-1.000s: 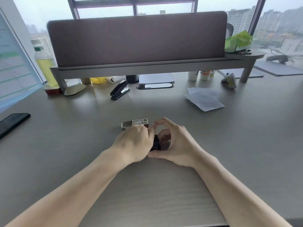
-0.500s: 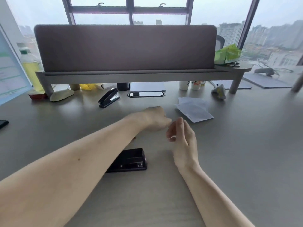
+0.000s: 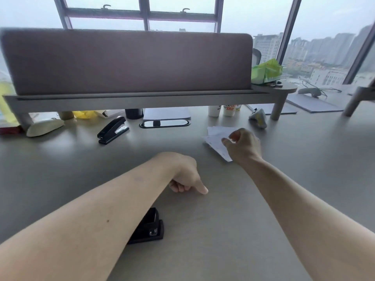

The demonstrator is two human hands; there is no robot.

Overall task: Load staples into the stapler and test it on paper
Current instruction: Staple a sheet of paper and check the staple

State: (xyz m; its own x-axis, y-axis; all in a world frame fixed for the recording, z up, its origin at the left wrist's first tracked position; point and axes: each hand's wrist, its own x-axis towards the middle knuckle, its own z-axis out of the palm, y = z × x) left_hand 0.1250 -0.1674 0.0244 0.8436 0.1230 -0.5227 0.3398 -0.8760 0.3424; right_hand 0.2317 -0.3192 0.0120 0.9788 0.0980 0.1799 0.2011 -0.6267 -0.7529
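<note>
The black stapler [image 3: 151, 228] lay on the table [image 3: 223, 230] partly under my left forearm; my left hand [image 3: 183, 175] was curled, holding nothing, one finger touching the table; over the paper [image 3: 216, 138] my right hand [image 3: 242, 147] curled, grip unclear

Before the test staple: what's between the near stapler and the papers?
Head view: the left hand, over bare desk, lies between stapler and papers.
</note>
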